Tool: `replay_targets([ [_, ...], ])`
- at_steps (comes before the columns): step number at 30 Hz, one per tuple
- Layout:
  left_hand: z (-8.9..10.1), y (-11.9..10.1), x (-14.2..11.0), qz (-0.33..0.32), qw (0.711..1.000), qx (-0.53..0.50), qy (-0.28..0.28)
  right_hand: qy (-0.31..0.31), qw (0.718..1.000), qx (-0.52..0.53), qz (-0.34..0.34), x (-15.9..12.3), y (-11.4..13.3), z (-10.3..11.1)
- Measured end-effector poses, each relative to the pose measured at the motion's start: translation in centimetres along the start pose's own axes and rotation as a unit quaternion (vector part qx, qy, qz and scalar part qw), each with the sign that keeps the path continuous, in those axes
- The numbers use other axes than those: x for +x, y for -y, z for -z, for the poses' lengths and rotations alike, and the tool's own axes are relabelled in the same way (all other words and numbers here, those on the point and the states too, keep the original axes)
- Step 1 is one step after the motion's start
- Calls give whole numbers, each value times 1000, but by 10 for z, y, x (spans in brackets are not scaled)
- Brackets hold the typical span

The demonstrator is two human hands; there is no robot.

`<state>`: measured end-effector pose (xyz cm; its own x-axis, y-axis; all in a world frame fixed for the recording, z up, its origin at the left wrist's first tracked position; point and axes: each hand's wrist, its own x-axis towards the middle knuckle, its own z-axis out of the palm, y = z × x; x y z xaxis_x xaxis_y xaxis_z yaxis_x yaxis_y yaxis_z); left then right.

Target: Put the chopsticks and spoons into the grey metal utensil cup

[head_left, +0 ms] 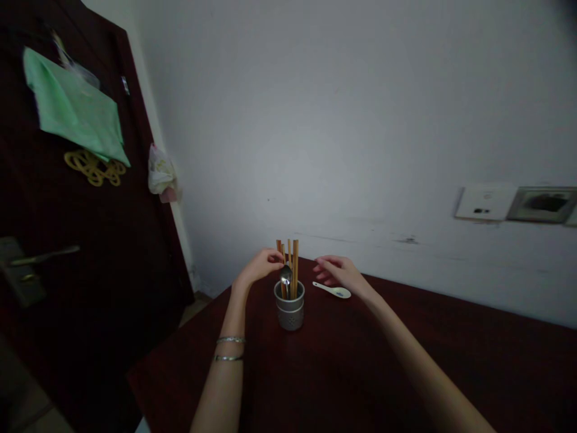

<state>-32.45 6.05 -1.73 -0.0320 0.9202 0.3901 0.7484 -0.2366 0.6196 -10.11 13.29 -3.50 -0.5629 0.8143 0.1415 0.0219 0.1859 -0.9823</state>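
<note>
A grey metal utensil holder [290, 314] with a perforated pattern stands upright on the dark red-brown table. Several wooden chopsticks [295, 267] and a shiny metal spoon [286, 275], bowl up, rise out of it. My left hand [262, 265] is at the left of the holder, its thumb and fingertips closed together beside the chopsticks and the spoon's bowl. What lies between those fingertips is too small to make out. My right hand [336, 272] hovers right of the holder, fingers loosely apart and holding nothing. Just below it a white ceramic spoon [338, 292] lies on the table.
A pale wall [342, 150] runs behind the table [324, 361], carrying a socket [484, 203] and a framed panel [541, 204] at right. On the left is a dark door [112, 270] with a lever handle [45, 255] and a hanging green cloth [76, 108]. A plastic bag [160, 171] hangs by its frame.
</note>
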Motion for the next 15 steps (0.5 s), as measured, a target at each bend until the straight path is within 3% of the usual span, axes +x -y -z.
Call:
replay_targets([
  [7, -12, 13, 5, -12, 997, 72, -11, 51, 991, -113, 59, -32, 9, 10],
  [15, -4, -4, 3, -26, 995, 40, -83, 68, 961, -224, 148, -42, 18, 7],
])
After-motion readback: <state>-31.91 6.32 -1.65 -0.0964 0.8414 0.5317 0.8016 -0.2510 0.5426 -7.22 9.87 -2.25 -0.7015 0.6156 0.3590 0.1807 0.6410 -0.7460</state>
